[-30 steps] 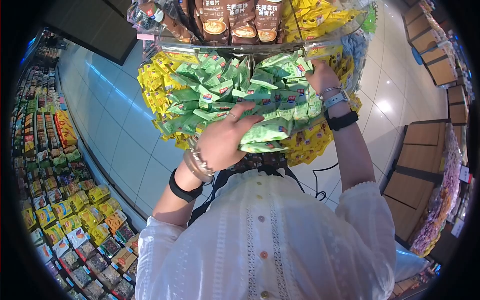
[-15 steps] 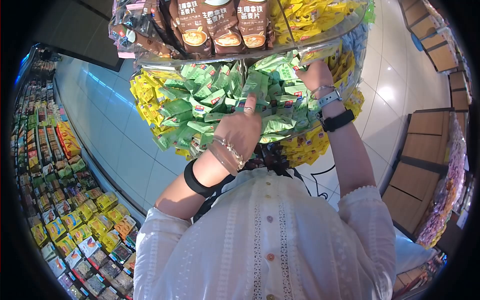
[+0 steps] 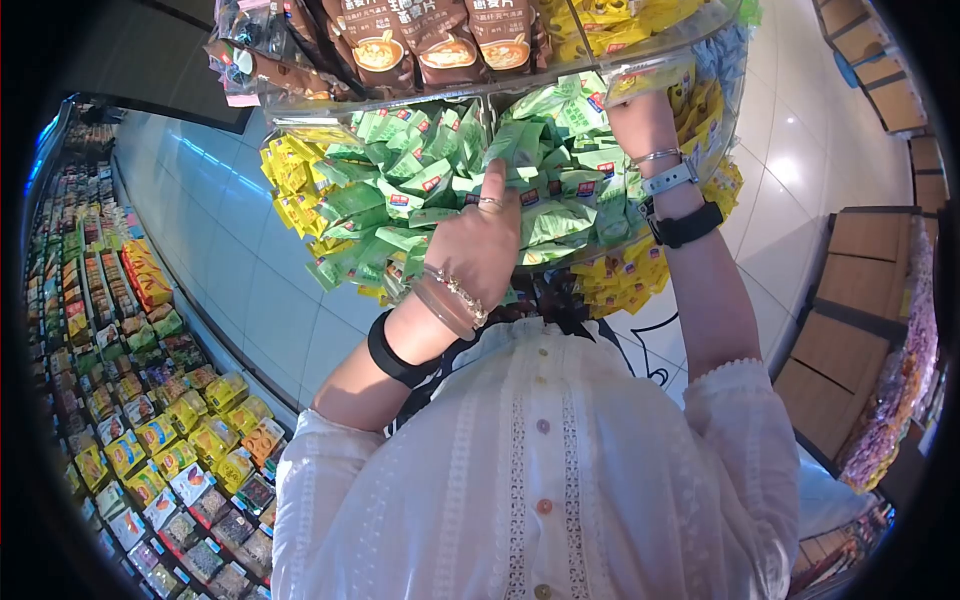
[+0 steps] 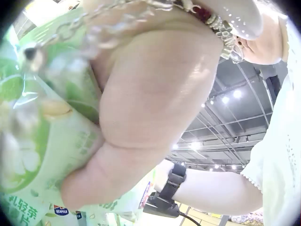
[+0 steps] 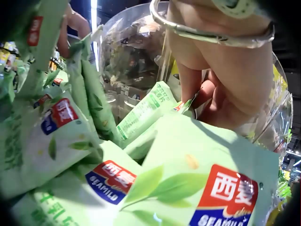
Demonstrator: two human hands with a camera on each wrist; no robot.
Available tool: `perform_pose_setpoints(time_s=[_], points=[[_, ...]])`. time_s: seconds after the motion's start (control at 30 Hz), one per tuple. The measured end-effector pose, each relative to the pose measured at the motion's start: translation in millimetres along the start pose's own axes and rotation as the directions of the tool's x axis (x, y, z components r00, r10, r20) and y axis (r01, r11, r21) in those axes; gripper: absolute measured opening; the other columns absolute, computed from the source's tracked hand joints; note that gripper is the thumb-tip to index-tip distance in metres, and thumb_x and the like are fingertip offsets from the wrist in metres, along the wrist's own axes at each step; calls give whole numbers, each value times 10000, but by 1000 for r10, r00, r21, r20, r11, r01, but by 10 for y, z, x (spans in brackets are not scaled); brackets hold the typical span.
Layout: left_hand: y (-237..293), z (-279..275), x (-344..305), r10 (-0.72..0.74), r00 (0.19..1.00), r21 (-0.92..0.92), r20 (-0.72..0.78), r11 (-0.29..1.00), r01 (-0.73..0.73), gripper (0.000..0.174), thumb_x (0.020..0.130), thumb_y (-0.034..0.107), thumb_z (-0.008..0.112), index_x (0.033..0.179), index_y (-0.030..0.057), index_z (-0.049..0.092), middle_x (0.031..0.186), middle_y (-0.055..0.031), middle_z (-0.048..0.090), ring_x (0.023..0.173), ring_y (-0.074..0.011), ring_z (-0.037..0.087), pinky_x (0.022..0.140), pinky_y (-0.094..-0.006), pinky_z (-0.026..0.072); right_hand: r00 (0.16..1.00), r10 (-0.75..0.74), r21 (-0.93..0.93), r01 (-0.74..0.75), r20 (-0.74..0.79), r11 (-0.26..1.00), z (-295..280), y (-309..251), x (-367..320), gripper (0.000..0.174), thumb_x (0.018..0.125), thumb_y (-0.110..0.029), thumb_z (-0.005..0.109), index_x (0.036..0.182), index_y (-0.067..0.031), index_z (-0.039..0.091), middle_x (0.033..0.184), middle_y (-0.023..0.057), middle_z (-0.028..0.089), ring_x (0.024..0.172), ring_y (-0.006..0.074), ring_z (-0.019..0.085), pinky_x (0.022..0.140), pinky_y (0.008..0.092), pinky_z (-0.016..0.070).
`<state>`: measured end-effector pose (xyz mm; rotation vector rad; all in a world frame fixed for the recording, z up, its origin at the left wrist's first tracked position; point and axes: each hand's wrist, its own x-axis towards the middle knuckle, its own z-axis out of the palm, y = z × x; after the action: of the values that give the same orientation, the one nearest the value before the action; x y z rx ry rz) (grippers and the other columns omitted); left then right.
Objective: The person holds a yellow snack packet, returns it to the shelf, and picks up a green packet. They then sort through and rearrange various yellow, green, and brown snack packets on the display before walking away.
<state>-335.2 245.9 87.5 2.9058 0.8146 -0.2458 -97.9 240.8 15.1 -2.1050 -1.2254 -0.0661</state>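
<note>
Green packets fill a clear-walled bin in the head view. My left hand lies over their middle with its index finger stretched forward; in the left wrist view its thumb presses on a green packet. The left fingertips grip the top of an upright packet in the right wrist view. At the bin's far right, my right hand reaches in beside the clear wall. Its thumb and fingers pinch the top edge of a green packet.
Brown packets and yellow packets stand on the tier above. More yellow packets hang at the left, and others below right. Tiled floor lies around, with shelves of goods at far left and wooden boxes at right.
My left hand has moved forward and right from the near packets to the middle ones, its index finger now stretched out. The right hand stays at the bin's far right.
</note>
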Motion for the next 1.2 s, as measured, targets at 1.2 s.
perform_pose_setpoints(time_s=[1.2], points=[[-12, -62, -45, 132, 975, -260, -177, 949, -176, 596, 533, -26, 644, 1103, 127, 556, 1318, -101, 292, 658, -288, 599, 599, -358, 500, 840, -324, 722, -111, 436, 683, -329, -380, -496, 47, 802, 8, 539, 808, 8, 493, 845, 70, 585, 869, 132, 560, 754, 256, 445]])
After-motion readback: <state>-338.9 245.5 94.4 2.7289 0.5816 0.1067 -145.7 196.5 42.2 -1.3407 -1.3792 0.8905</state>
